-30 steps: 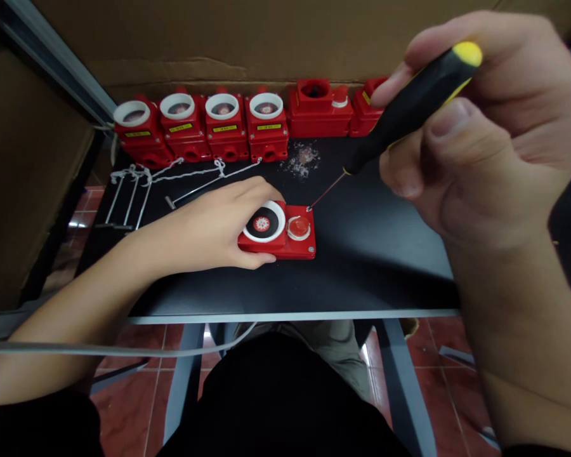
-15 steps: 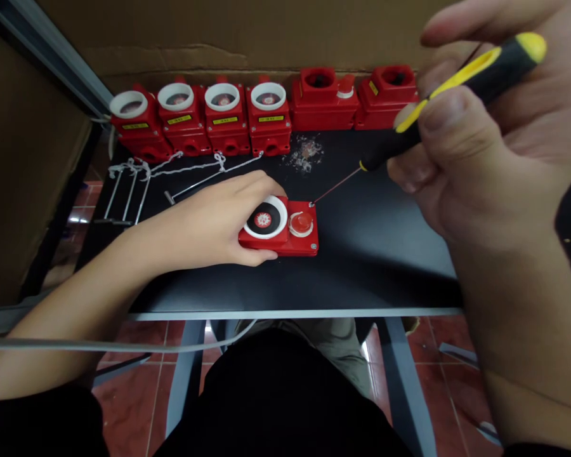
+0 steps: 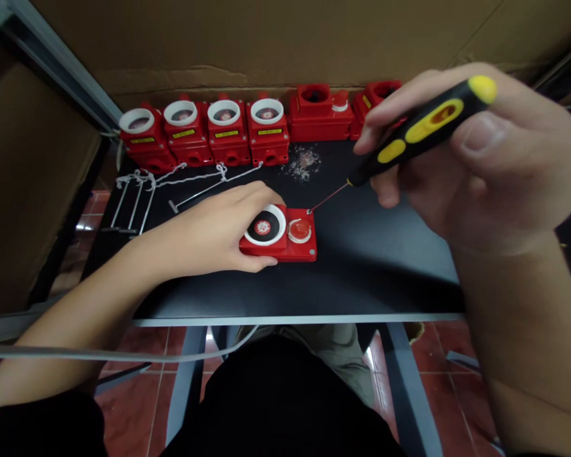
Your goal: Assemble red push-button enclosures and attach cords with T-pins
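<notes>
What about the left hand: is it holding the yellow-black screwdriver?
No: the right hand holds that screwdriver; the left hand grips a red rectangular box.

Seven red boxes (image 3: 276, 252) are in view: one under the left hand (image 3: 233, 228), four in the row at back left, two at back right. White rings (image 3: 282, 225) number five, one on the held box and four on the row. Two red knobs (image 3: 300, 230) with white collars show. There are four T-rods (image 3: 198, 193), three together and one apart, and one screwdriver (image 3: 423, 132) in one right hand (image 3: 499, 158).
</notes>
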Motion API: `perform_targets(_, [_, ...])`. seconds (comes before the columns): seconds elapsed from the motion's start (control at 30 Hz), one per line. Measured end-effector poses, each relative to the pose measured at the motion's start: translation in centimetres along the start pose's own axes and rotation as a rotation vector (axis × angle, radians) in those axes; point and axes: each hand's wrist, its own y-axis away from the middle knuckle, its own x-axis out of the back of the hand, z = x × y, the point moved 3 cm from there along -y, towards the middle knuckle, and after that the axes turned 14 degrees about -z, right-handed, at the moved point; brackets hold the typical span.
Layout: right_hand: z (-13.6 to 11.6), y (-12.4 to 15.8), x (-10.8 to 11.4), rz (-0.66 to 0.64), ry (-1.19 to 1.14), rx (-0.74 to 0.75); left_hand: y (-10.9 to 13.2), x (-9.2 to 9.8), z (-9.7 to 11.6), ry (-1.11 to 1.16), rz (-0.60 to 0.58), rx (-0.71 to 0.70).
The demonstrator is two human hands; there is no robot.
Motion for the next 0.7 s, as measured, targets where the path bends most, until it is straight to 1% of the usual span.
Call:
perform_targets(0.13, [-0.3, 0.1, -0.4, 0.006, 0.056, 0.094, 0.0, -0.1, -0.1, -0.004, 0.005, 0.002])
perform_targets(0.27, [-0.4, 0.0, -0.6, 0.016, 0.093, 0.084, 0.0, -0.1, -0.2, -0.004, -0.002, -0.004])
perform_targets(0.47, [0.3, -0.4, 0.5, 0.084, 0.184, 0.095, -0.2, -0.2, -0.2, -0.002, -0.007, 0.007])
perform_targets(0.5, [0.5, -0.5, 0.6, 0.089, 0.208, 0.110, -0.2, -0.2, -0.2, -0.003, -0.007, 0.006])
perform_targets(0.63, [0.8, -1.1, 0.8, 0.079, 0.292, 0.253, -0.2, -0.2, -0.3, -0.003, -0.010, 0.005])
perform_targets(0.7, [1.0, -1.2, 0.8, 0.092, 0.296, 0.254, -0.2, -0.1, -0.3, -0.001, -0.010, 0.008])
